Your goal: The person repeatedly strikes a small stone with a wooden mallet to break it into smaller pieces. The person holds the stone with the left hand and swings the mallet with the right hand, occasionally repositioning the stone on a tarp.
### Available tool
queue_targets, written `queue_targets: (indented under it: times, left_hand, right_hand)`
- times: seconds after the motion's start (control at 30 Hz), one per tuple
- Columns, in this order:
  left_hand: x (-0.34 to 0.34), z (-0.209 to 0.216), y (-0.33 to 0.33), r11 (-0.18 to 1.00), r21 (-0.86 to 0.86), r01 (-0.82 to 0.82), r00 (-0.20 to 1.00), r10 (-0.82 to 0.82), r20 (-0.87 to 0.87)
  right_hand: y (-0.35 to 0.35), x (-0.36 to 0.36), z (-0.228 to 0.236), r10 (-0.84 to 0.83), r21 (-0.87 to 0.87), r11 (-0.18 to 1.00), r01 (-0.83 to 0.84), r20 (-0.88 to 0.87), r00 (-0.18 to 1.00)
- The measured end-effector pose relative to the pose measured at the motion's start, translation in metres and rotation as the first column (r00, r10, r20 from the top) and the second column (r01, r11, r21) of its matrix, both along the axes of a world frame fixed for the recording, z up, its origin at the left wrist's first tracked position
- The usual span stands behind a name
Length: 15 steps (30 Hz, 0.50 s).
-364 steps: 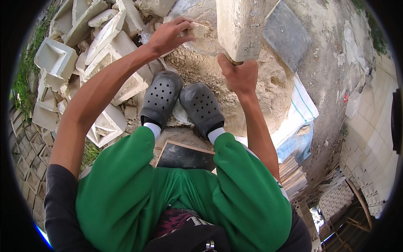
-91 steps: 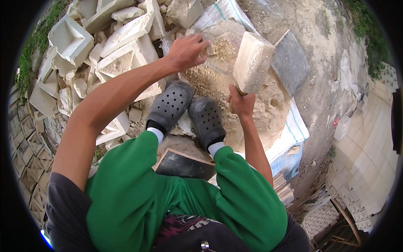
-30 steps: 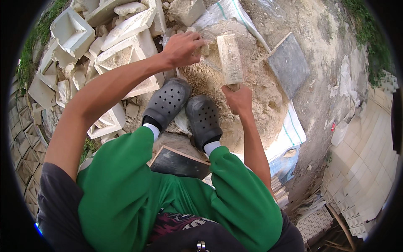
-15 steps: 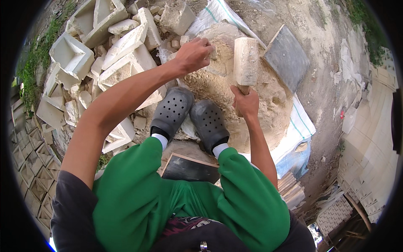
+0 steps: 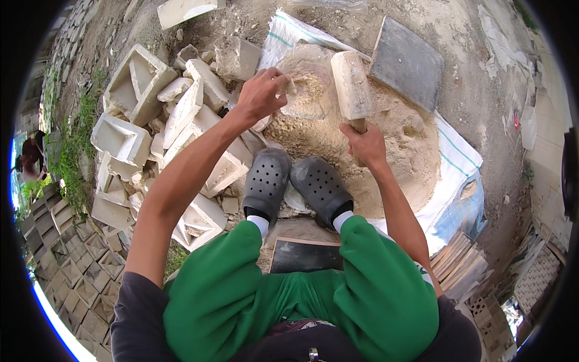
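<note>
Right hand clenched around the short wooden handle of a pale, dust-caked mallet, blocky head raised upright just above the fist. Left hand curled onto a rough, chalky lump of stone, fingers gripping its near edge, mallet head just beside it to the right. Lump seated on top of a mound of coarse tan crumbled powder spread over a white woven sack. Grey perforated clogs planted at the foot of the mound. Jumble of broken off-white hollow cast blocks heaped to the left; flat dark grey slab lying beyond the mound.
</note>
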<state>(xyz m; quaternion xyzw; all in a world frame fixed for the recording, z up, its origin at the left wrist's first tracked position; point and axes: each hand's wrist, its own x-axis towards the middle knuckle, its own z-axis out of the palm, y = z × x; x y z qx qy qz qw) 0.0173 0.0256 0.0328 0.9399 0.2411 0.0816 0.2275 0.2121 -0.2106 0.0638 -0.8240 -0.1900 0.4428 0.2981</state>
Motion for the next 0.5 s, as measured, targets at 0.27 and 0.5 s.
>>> queue_targets:
  times: [0.27, 0.5]
  left_hand:
    - [0.004, -0.005, -0.001, 0.999, 0.035, 0.013, 0.999, -0.014, 0.032]
    - [-0.005, -0.004, -0.021, 1.000, -0.030, -0.003, 0.999, 0.004, 0.039]
  right_hand:
    - [0.004, -0.002, 0.004, -0.013, -0.023, 1.000, 0.012, -0.028, 1.000]
    - [-0.001, -0.008, 0.004, -0.008, -0.031, 1.000, 0.006, -0.060, 0.998]
